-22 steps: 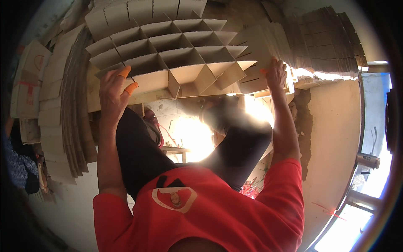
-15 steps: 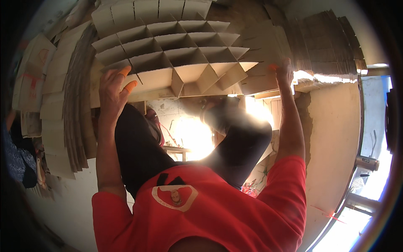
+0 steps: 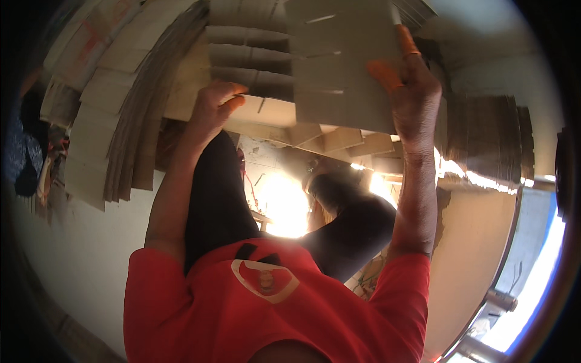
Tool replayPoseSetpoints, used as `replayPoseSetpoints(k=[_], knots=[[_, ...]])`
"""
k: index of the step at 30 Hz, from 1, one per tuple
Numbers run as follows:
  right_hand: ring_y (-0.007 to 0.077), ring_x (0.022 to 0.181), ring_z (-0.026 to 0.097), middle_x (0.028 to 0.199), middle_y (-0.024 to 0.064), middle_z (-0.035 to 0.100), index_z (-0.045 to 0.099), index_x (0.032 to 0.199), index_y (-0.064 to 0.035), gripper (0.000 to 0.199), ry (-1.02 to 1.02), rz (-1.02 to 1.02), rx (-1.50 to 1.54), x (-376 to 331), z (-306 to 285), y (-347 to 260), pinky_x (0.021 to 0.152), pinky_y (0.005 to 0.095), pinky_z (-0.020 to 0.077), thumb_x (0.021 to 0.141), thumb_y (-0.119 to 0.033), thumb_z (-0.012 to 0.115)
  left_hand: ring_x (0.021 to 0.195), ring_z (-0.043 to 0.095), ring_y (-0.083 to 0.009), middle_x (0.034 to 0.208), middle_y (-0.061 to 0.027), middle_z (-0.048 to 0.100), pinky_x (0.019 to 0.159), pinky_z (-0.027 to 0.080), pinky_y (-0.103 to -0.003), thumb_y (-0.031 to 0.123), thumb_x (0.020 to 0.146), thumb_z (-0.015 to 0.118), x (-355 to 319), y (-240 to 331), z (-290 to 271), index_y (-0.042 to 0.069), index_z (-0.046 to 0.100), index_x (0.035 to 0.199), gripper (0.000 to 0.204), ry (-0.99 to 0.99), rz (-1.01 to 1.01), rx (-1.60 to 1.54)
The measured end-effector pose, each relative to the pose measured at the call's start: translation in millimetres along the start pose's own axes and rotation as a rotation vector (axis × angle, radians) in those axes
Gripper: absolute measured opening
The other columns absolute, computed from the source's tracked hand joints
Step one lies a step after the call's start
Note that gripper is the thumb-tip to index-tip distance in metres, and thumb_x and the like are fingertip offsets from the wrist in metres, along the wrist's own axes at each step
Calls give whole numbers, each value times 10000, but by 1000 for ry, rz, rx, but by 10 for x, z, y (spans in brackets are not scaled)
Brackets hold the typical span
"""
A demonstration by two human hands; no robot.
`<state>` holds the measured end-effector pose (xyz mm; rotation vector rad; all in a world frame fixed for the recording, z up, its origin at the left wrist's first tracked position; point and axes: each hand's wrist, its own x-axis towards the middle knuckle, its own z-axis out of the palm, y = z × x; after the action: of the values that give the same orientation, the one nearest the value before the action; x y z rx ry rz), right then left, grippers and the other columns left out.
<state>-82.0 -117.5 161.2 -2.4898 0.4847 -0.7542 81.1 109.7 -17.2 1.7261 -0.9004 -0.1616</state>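
Observation:
A flat cardboard sheet with short slits [image 3: 345, 66] is tilted up over the right part of a cardboard divider grid [image 3: 251, 60]. My right hand [image 3: 416, 100] grips the sheet by its right edge, with orange covers on the fingertips. At the near left corner of the grid, my left hand [image 3: 212, 112] is closed, its orange-covered thumb and finger pinching the slotted front strip [image 3: 269, 109]. The sheet hides much of the grid; a few crossing strips [image 3: 342, 139] show below it.
Tall stacks of cardboard pieces lean on the left [image 3: 124, 91], and another stack [image 3: 487, 136] lies at the right. My legs [image 3: 221, 199] are below the work surface, with bright light between them. A metal cylinder [image 3: 501, 299] is near the right rim.
My right hand has come inward from the right with a cardboard sheet, now covering part of the grid. The view has shifted; my left hand remains at the grid's near left corner.

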Motion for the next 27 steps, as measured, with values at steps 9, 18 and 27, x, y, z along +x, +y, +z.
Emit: replayPoseSetpoints(k=[9, 18, 27], knots=[[71, 822, 578, 965, 70, 667, 430, 1348, 28, 585, -187, -44, 192, 229, 619, -184, 717, 195, 491, 803, 62, 641, 726, 549, -262, 773, -111, 648, 660, 456, -354, 9, 727, 675, -5, 23, -15, -10, 653, 845, 122, 17, 115, 48], [53, 757, 561, 889, 96, 681, 459, 1323, 25, 589, -191, -137, 29, 245, 788, -280, 713, 223, 490, 784, -23, 690, 746, 555, -297, 791, -136, 650, 673, 462, -372, 5, 718, 670, 31, -24, 28, -26, 639, 837, 127, 16, 116, 17], [62, 746, 540, 855, 124, 669, 482, 1291, 45, 520, -228, -78, 13, 189, 820, -388, 683, 241, 488, 807, -29, 656, 761, 585, -188, 835, -106, 612, 658, 464, -293, -14, 760, 661, 24, -45, 36, -14, 658, 915, 156, -26, 26, -32]])
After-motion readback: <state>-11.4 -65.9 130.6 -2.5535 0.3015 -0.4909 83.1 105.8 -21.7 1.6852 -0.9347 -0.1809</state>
